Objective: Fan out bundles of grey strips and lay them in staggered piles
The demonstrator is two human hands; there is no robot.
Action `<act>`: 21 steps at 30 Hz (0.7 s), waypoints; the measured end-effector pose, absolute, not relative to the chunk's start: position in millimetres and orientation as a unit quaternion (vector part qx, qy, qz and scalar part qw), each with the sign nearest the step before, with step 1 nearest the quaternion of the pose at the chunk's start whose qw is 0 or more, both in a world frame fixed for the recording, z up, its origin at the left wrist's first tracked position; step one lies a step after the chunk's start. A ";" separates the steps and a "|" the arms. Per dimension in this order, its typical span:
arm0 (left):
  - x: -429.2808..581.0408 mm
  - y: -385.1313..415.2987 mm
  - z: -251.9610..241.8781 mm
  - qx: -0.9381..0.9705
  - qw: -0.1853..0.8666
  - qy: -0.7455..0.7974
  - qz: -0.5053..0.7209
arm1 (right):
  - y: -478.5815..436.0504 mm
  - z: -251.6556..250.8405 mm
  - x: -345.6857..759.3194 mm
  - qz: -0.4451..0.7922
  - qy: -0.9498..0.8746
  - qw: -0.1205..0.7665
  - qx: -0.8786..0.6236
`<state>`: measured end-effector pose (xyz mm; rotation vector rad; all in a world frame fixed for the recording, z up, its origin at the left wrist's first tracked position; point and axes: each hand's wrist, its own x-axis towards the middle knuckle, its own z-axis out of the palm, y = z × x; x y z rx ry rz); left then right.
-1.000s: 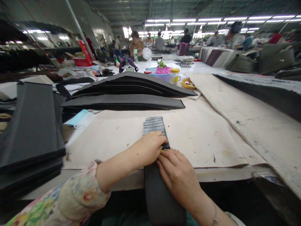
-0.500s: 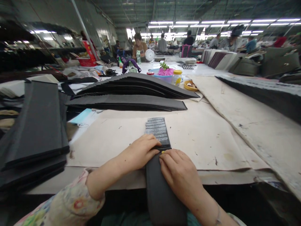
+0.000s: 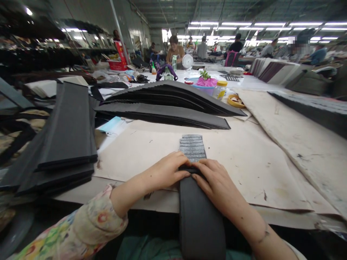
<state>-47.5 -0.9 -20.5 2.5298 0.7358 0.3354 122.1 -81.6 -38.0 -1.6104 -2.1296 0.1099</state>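
A long dark grey strip (image 3: 201, 220) of stiff sheet material runs from the table's front edge down toward my lap. Beyond its far end lies a stepped set of strip ends (image 3: 192, 144) with rough, greyish-white faces. My left hand (image 3: 172, 169) pinches the strip's far edge from the left, thumb below and fingers above. From the right, my right hand (image 3: 215, 182) grips the same edge, its thumb and fingertips almost touching the left ones. The fingers partly cover the edge between them.
Two fanned stacks of dark strips (image 3: 168, 110) lie across the table behind my hands. More strips (image 3: 69, 126) are piled at the left. Farther back are a yellow-lidded jar (image 3: 220, 90), a yellow dish (image 3: 236, 102) and a basin (image 3: 193, 82). A person (image 3: 175, 50) sits beyond.
The view has turned left, so everything sits farther right. My right fingers have moved up onto the strip's edge beside my left fingertips. A small yellow bit at the right fingertips no longer shows.
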 end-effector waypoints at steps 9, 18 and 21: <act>-52.3 -16.2 -26.4 0.961 0.093 0.244 0.091 | -83.2 -33.8 116.0 -0.023 -0.822 0.179 -0.540; -75.9 -27.4 -33.5 0.928 0.169 0.290 0.159 | -90.6 -39.1 115.5 -0.072 -0.815 0.197 -0.540; -79.8 -18.1 -28.1 0.918 0.236 0.285 0.143 | -91.5 -40.3 111.6 -0.094 -0.810 0.190 -0.547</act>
